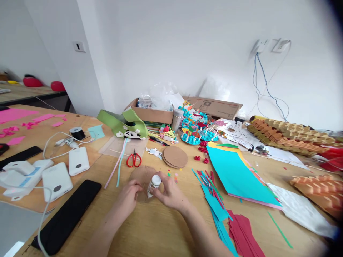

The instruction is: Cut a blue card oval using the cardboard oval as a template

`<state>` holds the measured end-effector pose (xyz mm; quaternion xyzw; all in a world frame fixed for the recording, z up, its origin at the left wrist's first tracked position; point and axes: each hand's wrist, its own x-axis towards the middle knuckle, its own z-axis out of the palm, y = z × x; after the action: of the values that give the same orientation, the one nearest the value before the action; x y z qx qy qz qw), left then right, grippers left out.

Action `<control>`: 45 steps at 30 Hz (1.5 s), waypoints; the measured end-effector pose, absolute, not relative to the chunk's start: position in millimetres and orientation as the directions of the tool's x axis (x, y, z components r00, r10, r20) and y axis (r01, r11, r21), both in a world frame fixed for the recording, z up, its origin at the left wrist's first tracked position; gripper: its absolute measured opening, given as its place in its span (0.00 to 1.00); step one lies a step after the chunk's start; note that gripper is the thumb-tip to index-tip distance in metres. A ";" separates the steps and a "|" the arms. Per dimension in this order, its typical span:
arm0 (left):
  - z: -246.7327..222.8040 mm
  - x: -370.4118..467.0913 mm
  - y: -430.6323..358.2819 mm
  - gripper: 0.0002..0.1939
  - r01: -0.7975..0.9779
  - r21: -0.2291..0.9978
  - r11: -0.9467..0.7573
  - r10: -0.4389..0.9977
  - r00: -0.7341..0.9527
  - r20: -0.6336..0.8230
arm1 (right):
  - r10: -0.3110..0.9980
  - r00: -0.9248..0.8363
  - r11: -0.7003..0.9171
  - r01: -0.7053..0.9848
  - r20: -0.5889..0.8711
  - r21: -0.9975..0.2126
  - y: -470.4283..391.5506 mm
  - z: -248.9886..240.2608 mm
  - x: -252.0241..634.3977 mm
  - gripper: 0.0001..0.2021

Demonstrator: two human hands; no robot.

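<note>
My right hand (171,192) grips a small clear bottle (153,186) with a round white end, tilted with that end up. Its lower end is over a brown cardboard disc (138,174) lying on the table in front of me. My left hand (130,195) is closed at the disc's near left edge, thumb and fingers pinched there; the fingertips partly hide what they hold. Just beyond the disc lie red-handled scissors (134,159). More round cardboard discs (175,157) are stacked to the right, with small coloured paper bits (173,175) beside them.
Blue paper sheets (233,167) and cut paper strips (214,200) lie to the right. Finished paper crafts (195,126) and a cardboard box (154,115) stand at the back. A black phone-like slab (71,214), power banks (57,181) and cables are on the left.
</note>
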<state>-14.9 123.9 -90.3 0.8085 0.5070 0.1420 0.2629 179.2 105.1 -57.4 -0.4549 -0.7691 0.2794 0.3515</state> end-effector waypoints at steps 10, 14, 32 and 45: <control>-93.3 -16.0 124.6 0.20 0.752 0.562 -0.345 0.898 0.439 -0.037 | 0.891 -0.349 0.440 0.505 0.291 -0.742 104.8 -56.5 181.8 0.05; -94.2 -16.2 124.7 0.20 0.752 0.556 -0.354 0.895 0.445 -0.032 | 0.884 -0.393 0.432 0.474 0.255 -0.767 105.4 -57.5 181.3 0.06; -86.8 -11.8 116.3 0.12 0.783 0.464 -0.415 0.886 0.463 0.011 | 0.933 -0.097 0.340 0.551 0.346 -0.762 117.7 -74.1 191.4 0.08; -78.3 -7.3 107.8 0.15 0.806 0.400 -0.436 0.872 0.489 -0.036 | 0.911 -0.192 0.398 0.639 0.365 -0.658 144.9 -74.7 153.6 0.08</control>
<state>-7.3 107.8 -78.3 0.8426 0.4978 0.0880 0.1855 153.6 144.9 -74.7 -0.5166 -0.7499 0.1841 0.3700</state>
